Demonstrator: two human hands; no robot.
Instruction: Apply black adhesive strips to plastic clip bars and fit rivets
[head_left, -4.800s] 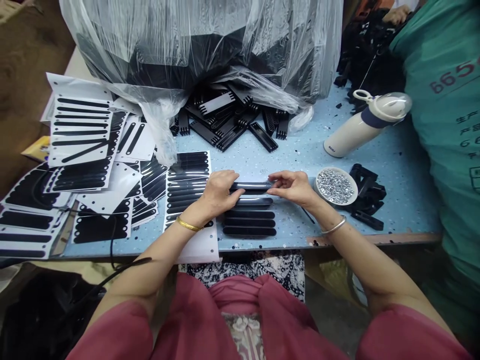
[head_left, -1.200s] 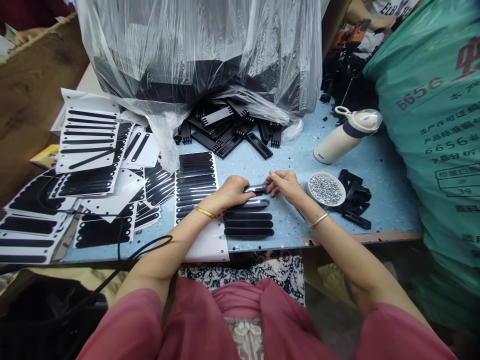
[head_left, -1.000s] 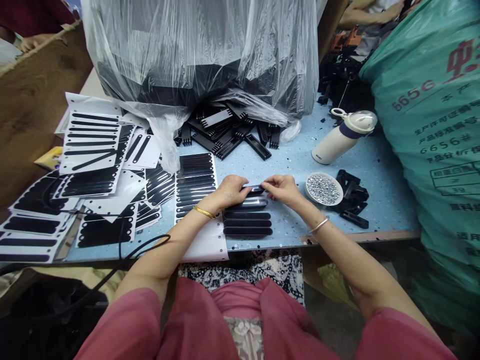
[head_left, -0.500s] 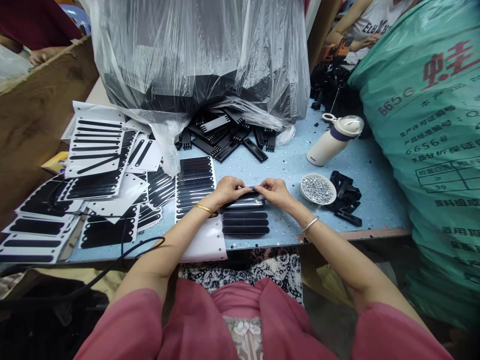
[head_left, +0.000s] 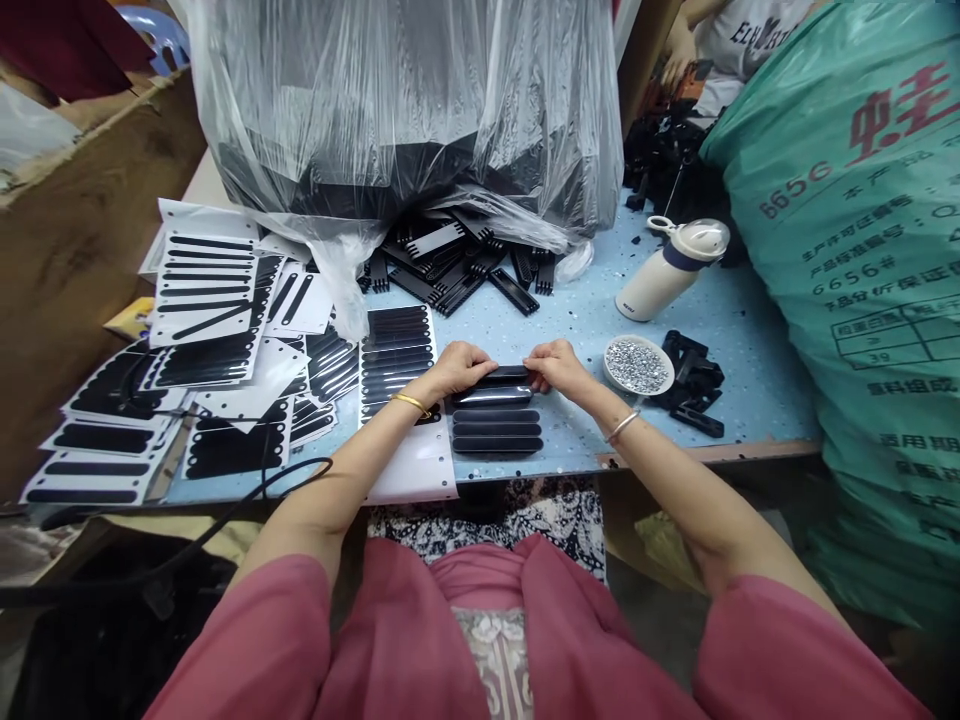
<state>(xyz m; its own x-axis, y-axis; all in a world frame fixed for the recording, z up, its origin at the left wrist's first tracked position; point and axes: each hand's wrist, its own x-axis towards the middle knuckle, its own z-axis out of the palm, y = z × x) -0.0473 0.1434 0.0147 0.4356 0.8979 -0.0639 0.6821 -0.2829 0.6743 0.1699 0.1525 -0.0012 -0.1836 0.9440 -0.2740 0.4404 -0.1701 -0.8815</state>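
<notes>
Both my hands hold a black plastic strip (head_left: 505,373) level above the table, one at each end. My left hand (head_left: 459,368) pinches its left end, and my right hand (head_left: 556,367) grips the right end. Just below lies a glossy black strip (head_left: 493,396), with several matte black strips (head_left: 497,431) in a row nearer the table edge. Left of them is a white backing sheet (head_left: 409,465) bearing black adhesive strips (head_left: 397,350), partly behind my left wrist.
A bowl of small silvery pieces (head_left: 639,366) stands right, beside black plastic parts (head_left: 688,375) and a cream bottle (head_left: 667,275). Sticker sheets (head_left: 202,290) pile up at left. Black slotted pieces (head_left: 450,265) lie before a plastic-wrapped bulk (head_left: 420,110). A green sack (head_left: 862,330) borders the right.
My hands have moved slightly apart, from close together over the strip's middle to its two ends. The camera view has shifted a little.
</notes>
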